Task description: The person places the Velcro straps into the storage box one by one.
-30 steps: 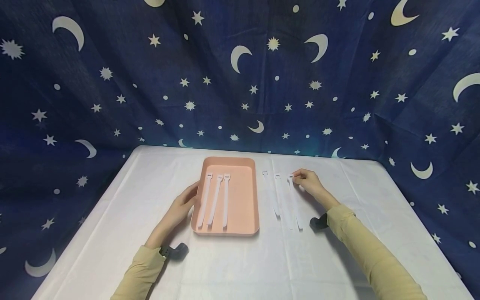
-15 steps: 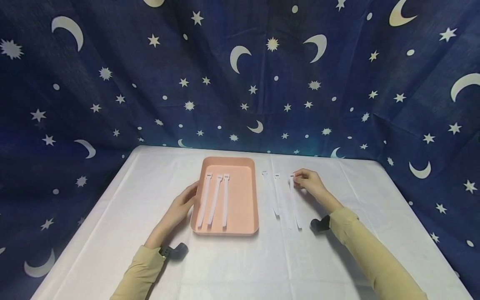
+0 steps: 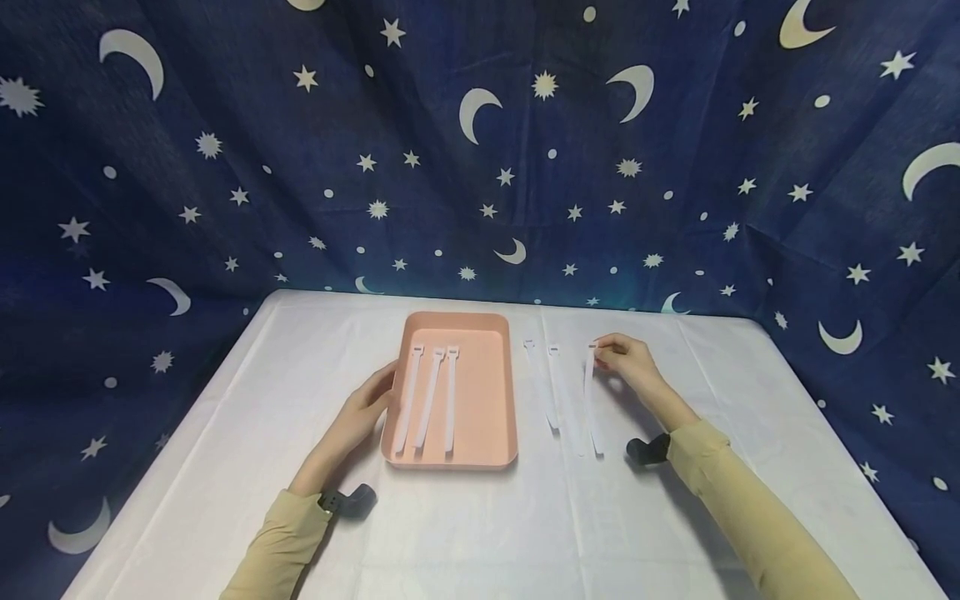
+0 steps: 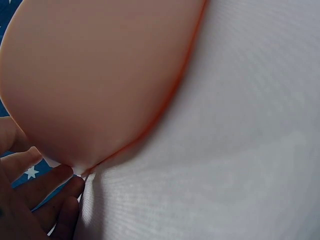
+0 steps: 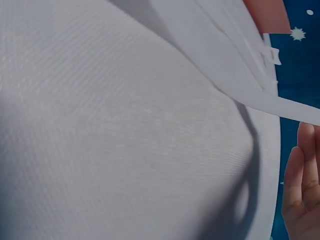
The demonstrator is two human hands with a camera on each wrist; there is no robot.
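My right hand (image 3: 628, 360) pinches a white cable tie (image 3: 589, 400) by its head end. That end is lifted, while the tail still reaches down to the cloth. In the right wrist view the strap of the cable tie (image 5: 245, 100) rises toward the fingers (image 5: 295, 175), and its head is out of frame. Two more white cable ties lie left of it, one (image 3: 542, 385) nearer the tray. My left hand (image 3: 363, 408) rests against the left wall of a pink tray (image 3: 483, 400); in the left wrist view its fingers (image 4: 47, 185) touch the tray's outer side.
Inside the tray, three white cable ties lie side by side, among them the rightmost tie (image 3: 452, 400). A white cloth (image 3: 480, 533) covers the table. Behind it hangs a dark blue curtain (image 3: 427, 108) with moons and stars.
My right hand has raised the head end of the rightmost loose cable tie and shifted it slightly right. The left hand and the tray have stayed in place.
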